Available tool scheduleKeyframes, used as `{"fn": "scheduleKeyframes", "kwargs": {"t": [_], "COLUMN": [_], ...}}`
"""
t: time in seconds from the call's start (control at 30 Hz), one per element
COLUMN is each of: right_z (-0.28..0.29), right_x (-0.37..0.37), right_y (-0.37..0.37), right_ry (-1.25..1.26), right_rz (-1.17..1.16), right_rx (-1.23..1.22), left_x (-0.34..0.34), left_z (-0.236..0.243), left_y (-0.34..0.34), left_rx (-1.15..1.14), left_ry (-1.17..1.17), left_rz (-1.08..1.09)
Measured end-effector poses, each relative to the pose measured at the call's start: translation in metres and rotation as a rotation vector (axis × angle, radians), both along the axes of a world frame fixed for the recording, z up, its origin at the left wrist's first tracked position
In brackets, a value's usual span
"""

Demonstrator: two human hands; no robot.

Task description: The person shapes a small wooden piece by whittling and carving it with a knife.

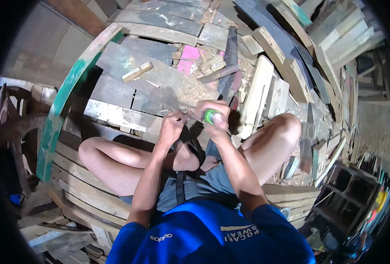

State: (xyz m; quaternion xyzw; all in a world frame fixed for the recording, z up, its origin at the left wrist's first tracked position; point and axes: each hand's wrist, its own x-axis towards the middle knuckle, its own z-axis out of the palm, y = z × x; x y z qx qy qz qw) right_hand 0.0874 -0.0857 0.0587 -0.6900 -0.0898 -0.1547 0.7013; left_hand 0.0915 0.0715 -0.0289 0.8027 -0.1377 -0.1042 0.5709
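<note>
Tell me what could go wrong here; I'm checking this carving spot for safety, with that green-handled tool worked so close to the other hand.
1. The right hand grips a green-handled tool aimed toward the left hand, which pinches a thin stick; a slip could cut those fingers.
2. Both hands work just above bare knees; a slip downward might hit a leg.
3. Loose planks and shavings underneath could shift.
</note>
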Motion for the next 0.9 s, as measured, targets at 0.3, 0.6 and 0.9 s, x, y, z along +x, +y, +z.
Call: {"fn": "scheduleKeyframes", "kwargs": {"t": [0.3, 0.6, 0.9], "right_z": [-0.021, -0.027, -0.015], "right_x": [-0.002, 0.000, -0.002], "right_y": [0.000, -0.017, -0.017], "right_ry": [-0.002, 0.082, 0.060], "right_rz": [-0.047, -0.209, -0.179], "right_rx": [-0.004, 0.297, 0.237], "left_x": [-0.005, -0.008, -0.009], "left_z": [-0.002, -0.012, -0.007], "left_y": [-0.004, -0.008, -0.010], "left_rx": [-0.003, -0.120, -0.037], "left_ry": [0.051, 0.058, 0.031], "left_rz": [-0.065, -0.050, -0.053]}}
